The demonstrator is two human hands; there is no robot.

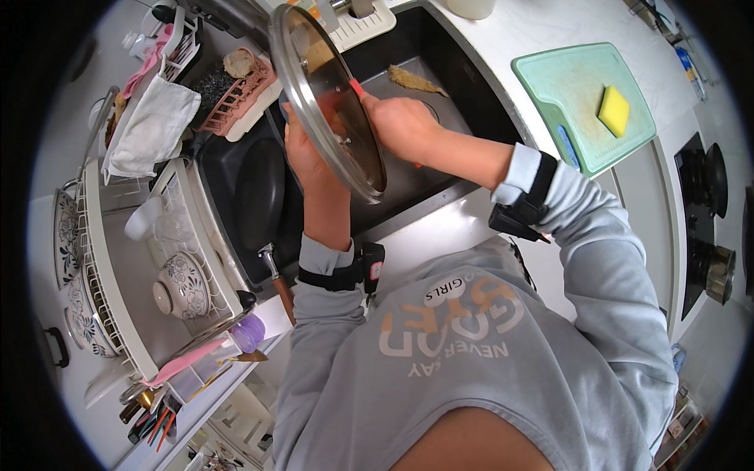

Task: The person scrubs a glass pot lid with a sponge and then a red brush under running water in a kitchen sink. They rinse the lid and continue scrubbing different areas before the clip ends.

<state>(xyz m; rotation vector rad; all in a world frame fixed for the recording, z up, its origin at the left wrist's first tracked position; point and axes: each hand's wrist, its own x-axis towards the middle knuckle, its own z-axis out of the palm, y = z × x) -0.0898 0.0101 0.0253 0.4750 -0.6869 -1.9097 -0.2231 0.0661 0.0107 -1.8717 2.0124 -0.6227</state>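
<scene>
Over the black double sink, my left hand (315,156) holds a glass pot lid with a steel rim (306,112) tilted nearly on edge. My right hand (406,126) is closed on a red object (357,88), perhaps a brush or scraper, whose end meets the lid's glass. Its full shape is hidden by the hand. On the floor of the right basin (489,76) lies a brown loofah-like piece (415,81). A dark pan (259,191) rests in the left basin, with a handle of metal and wood (283,291) sticking out near the front edge.
A green cutting board (580,88) with a yellow sponge (614,112) lies right of the sink. Left are a pink scrubber holder (238,97), a white cloth (150,129) and a dish rack (118,259) with patterned bowls (185,285). A cooktop (689,235) stands far right.
</scene>
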